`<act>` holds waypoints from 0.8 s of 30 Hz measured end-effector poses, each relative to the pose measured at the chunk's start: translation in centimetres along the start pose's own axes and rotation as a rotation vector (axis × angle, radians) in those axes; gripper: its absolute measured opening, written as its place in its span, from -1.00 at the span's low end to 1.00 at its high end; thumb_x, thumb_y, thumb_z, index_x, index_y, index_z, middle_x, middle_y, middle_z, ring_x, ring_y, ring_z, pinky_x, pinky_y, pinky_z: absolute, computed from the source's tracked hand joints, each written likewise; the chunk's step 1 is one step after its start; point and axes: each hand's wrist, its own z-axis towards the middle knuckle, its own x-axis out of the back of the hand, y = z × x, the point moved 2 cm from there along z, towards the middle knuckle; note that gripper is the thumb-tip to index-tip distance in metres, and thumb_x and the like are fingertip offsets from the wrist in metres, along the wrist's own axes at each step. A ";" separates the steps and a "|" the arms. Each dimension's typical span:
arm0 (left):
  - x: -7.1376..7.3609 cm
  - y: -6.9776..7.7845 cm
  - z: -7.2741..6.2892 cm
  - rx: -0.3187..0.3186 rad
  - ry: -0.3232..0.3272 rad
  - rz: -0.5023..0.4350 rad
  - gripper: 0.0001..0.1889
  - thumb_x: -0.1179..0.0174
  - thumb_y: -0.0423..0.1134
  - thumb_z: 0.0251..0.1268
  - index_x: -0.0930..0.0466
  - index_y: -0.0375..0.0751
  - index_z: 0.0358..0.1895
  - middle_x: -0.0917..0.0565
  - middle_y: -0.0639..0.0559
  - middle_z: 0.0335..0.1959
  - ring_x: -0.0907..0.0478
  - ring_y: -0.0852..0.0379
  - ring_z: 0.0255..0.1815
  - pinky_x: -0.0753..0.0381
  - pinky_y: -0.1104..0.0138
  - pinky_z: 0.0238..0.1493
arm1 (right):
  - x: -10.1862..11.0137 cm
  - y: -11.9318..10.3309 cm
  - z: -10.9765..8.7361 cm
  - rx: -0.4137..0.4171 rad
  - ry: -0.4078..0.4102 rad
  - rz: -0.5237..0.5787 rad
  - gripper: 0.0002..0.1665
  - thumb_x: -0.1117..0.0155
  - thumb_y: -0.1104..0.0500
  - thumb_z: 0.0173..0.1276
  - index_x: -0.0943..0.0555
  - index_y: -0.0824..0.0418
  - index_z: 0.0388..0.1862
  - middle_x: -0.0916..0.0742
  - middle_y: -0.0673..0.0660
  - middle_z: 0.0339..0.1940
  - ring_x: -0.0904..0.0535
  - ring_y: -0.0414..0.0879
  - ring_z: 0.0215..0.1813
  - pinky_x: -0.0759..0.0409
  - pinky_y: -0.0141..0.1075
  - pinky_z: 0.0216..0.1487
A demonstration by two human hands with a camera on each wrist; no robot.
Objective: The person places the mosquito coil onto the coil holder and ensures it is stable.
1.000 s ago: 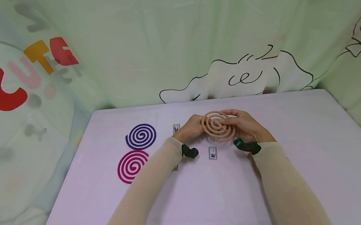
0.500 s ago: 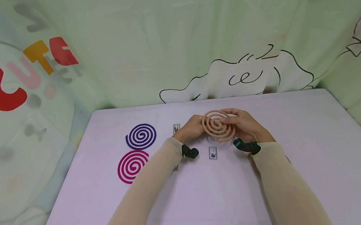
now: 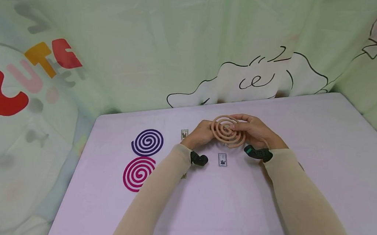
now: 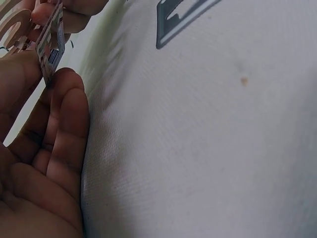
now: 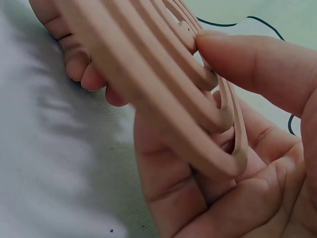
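A tan mosquito coil (image 3: 226,129) is held up over the table, tilted. My right hand (image 3: 257,132) pinches it, thumb near its centre; in the right wrist view the coil's rings (image 5: 168,126) pass between thumb and fingers. Behind the coil's left side is my left hand (image 3: 202,134). In the left wrist view its thumb and fingertips pinch a thin metal coil stand (image 4: 49,54), close to the coil's centre. Whether the stand's tip sits in the coil cannot be told. Right-hand fingertips show beside the stand.
Left on the table lie a purple coil (image 3: 147,142) and a magenta coil (image 3: 140,174), the latter partly behind the left sleeve. Flat metal stands lie before the hands (image 3: 222,159), behind the left wrist (image 3: 184,133) and beside the left forearm (image 3: 184,175). A printed curtain (image 3: 147,55) backs the table.
Almost nothing differs. The right thumb shifts slightly near the coil's centre, while both hands keep their places and the coil stays held up.
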 end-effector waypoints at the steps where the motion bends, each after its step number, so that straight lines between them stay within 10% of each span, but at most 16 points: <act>1: 0.0 0.0 0.0 -0.003 0.001 0.006 -0.85 -0.30 -0.30 0.45 -0.79 -0.31 -0.12 -0.74 -0.05 -0.21 -0.47 0.23 -0.27 -0.41 0.47 -0.20 | 0.0 0.0 0.0 -0.001 -0.004 -0.002 -0.45 -0.27 0.32 0.53 -0.34 0.28 0.42 -0.78 0.05 -0.11 -0.75 -0.17 -0.17 -0.73 -0.38 -0.20; 24: 0.1 0.0 -0.1 -0.036 -0.041 -0.033 -0.83 -0.31 -0.35 0.44 -0.79 -0.36 -0.04 -0.76 -0.14 -0.17 -0.47 0.28 -0.29 -0.44 0.50 -0.21 | 0.0 -0.1 -0.1 -0.001 -0.001 0.034 -0.47 -0.26 0.35 0.52 -0.38 0.27 0.40 -0.79 0.07 -0.12 -0.77 -0.13 -0.17 -0.76 -0.34 -0.21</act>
